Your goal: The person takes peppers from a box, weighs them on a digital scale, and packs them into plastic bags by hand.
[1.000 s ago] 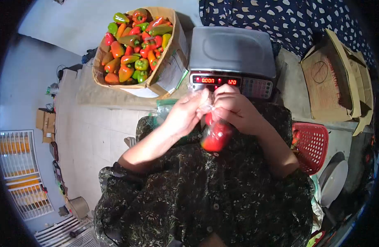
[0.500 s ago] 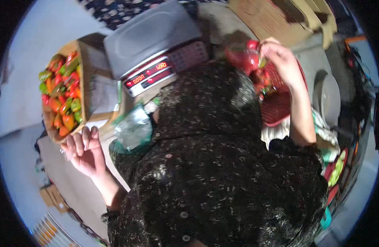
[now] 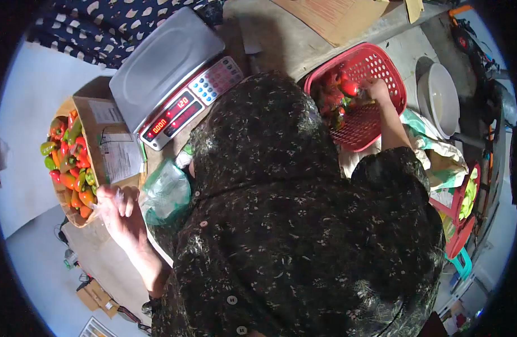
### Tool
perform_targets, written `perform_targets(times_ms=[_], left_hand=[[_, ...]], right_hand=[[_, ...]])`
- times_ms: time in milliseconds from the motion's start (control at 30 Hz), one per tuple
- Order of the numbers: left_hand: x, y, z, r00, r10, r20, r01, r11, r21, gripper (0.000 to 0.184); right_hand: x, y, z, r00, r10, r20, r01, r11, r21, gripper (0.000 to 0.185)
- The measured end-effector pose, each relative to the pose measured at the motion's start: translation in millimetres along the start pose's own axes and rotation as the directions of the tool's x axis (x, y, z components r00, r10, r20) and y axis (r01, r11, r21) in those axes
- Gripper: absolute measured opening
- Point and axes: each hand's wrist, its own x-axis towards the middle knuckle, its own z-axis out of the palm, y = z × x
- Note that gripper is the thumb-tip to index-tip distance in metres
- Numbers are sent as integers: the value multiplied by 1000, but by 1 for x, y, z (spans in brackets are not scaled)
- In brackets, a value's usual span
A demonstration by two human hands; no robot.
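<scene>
Right, R hand [image 3: 377, 90] is inside the red basket [image 3: 391, 64], toward its far R side, fingers drawn in close together next to a shiny red pepper [image 3: 349, 87]. Blur there, so can't tell if they're gripping pepper, clear wrap or nothing. The pepper sits in the basket among other red & greenish pcs, some w/ a sheen that's prob. plastic.

L hand [image 3: 121, 210] is up by the carton [image 3: 93, 140] of mixed peppers [image 3: 73, 160], fingers half curled, w/ a scrap of clear film at the fingertips; held or just clinging, can't tell. Green bag [image 3: 167, 194] w/ clear plastic in it lies just beside that hand, btwn it & the shirt. Scale [image 3: 166, 73] has a bare pan, display lit.

To do the basket bit well: keep R wrist low, below rim height, & work by the bag neck if there's one, w/o squeezing the pepper. Open fingers only once the weight's fully on the pile, so nothing drops or bruises. Clear the hand w/o snagging film on the basket's holes. Meanwhile keep L hand's film off the carton's edge.
</scene>
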Motion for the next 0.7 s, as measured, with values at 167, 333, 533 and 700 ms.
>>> perform_targets(times_ms=[167,333,533,700], left_hand=[[3,-4,13,998,-60,19,58,994,92,26],[-5,-16,26,999,-37,16,26,887,460,56],[-7,-31,79,893,-192,408,-292,443,848,80],[-15,-33,95,717,-370,591,-555,211,805,70]], right_hand=[[32,46,18,934,-346,-90,334,934,-131,24],[-5,-56,-16,967,112,-227,77,724,685,25],[-199,-291,-21,610,-747,-265,648,277,710,28],[-248,-327,-10,293,-931,220,-177,173,969,37]])
